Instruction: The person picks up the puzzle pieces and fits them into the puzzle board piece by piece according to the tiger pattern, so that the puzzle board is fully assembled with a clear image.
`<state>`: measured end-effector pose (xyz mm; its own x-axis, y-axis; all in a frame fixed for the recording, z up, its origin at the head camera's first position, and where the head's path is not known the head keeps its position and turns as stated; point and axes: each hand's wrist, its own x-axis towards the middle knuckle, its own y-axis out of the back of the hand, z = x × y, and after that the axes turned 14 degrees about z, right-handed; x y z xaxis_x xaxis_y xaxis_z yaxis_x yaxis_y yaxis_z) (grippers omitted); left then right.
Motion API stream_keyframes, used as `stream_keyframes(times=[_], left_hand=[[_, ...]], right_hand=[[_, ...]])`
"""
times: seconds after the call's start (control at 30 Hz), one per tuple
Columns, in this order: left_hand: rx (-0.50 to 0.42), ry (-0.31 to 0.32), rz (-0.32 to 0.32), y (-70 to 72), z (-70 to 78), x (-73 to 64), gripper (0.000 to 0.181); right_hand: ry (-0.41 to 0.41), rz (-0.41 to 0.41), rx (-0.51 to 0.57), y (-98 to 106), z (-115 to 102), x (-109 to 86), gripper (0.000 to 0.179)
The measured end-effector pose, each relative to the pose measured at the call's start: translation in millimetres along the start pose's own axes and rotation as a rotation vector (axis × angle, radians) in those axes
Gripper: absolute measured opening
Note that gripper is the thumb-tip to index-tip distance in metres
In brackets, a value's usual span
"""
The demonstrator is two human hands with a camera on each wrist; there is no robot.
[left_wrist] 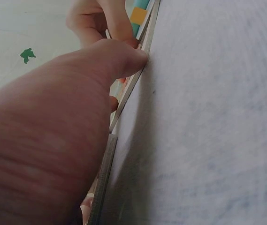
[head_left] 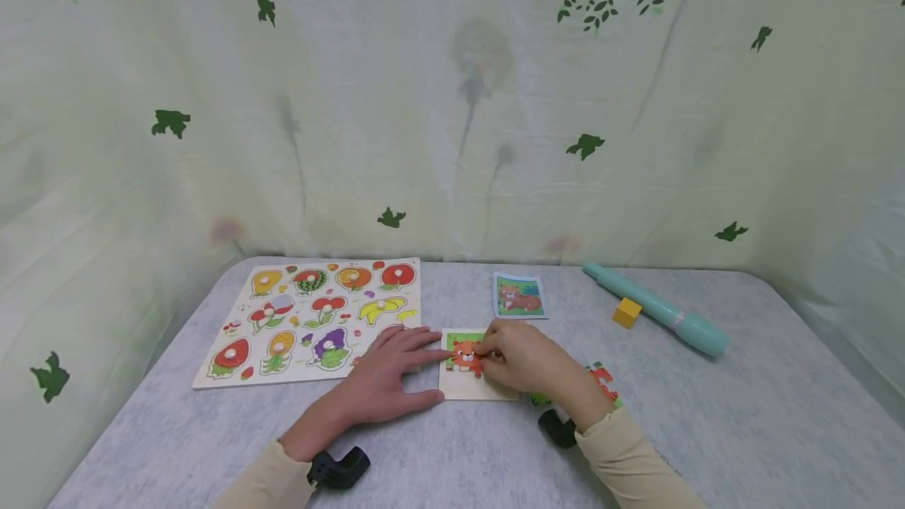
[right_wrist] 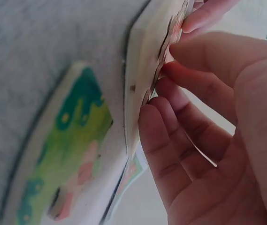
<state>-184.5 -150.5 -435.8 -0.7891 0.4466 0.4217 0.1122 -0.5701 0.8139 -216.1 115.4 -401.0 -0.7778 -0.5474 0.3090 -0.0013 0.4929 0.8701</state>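
A small wooden puzzle board [head_left: 481,393] lies in front of me, with an orange tiger picture [head_left: 465,355] on its upper part and bare pale wood below. My left hand [head_left: 385,379] spreads nearly straight fingers along its left side; in the left wrist view that thumb [left_wrist: 133,61] touches the board's edge. From the right, my right hand [head_left: 530,360] pinches a puzzle piece at the tiger's face, the piece mostly hidden by thumb and fingers. Beside the board, partly under the right wrist, are loose puzzle pieces [head_left: 602,378]; one green-and-red piece [right_wrist: 72,136] shows large in the right wrist view.
At left lies a large fruit peg board [head_left: 269,384], its near right corner under my left hand. Behind the puzzle is a tiger picture card [head_left: 519,297]. Further right are a yellow cube [head_left: 626,313] and a long teal tube [head_left: 657,309]. A leaf-print curtain [head_left: 396,100] encloses the table.
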Motion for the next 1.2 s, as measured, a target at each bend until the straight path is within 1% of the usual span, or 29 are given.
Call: stream_keyframes(times=[0.17, 0.33, 0.5, 0.73, 1.03, 1.1, 1.2], left_hand=[[-0.006, -0.008, 0.006, -0.3, -0.2, 0.0, 0.055], [-0.001, -0.028, 0.020, -0.5, -0.1, 0.9, 0.054], [0.004, -0.032, 0.023, -0.7, 0.3, 1.6, 0.054], [-0.009, -0.015, 0.011, -0.6, -0.5, 0.3, 0.055], [-0.013, -0.013, 0.011, -0.3, -0.9, -0.5, 0.056], [-0.017, -0.008, 0.008, -0.3, -0.6, -0.1, 0.056], [-0.015, -0.021, 0.014, -1.1, -0.7, 0.1, 0.055]], right_hand=[[0.018, -0.009, 0.003, 1.7, 0.6, -0.6, 0.017], [0.013, -0.015, 0.000, 2.3, 0.9, 0.7, 0.020], [0.008, -0.014, -0.001, 3.4, 0.4, 1.1, 0.022], [-0.002, -0.037, -0.023, 6.6, -1.3, 1.7, 0.023], [0.021, -0.077, 0.040, 17.5, -0.9, 1.0, 0.022], [0.017, -0.085, 0.048, 19.5, -1.3, 0.1, 0.022], [-0.002, -0.092, 0.058, 23.5, -2.9, -1.8, 0.021]])
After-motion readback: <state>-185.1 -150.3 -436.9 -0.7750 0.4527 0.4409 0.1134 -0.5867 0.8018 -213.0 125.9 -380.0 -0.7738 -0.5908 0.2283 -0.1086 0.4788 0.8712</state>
